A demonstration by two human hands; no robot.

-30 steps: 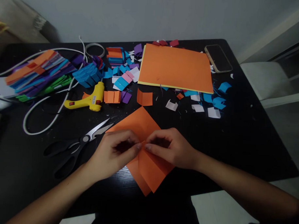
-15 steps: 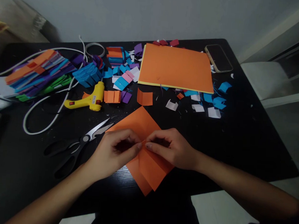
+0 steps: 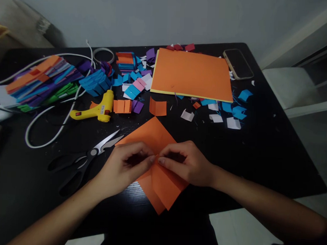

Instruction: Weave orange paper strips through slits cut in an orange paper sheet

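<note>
A folded sheet of orange paper [image 3: 165, 188] lies at an angle on the black table in front of me. My left hand [image 3: 131, 164] pinches it near its middle between thumb and fingers. Right beside that pinch, my right hand [image 3: 187, 162] grips the same paper, the fingertips of both hands nearly touching. Below the fingers the paper spreads into overlapping flaps. Part of it is hidden under both hands. Scissors [image 3: 94, 152] with black handles lie partly opened to the left of my left hand.
A yellow glue gun [image 3: 102, 109] lies behind the scissors, near a looping white cable [image 3: 29, 132]. Stacks of folded coloured paper [image 3: 44, 79] fill the back left. Farther back are an orange sheet [image 3: 193, 75], several paper scraps [image 3: 187, 115] and a phone [image 3: 238, 64].
Almost nothing differs. Both hands keep their pinch on the orange paper in the same place, and the view has shifted very slightly.
</note>
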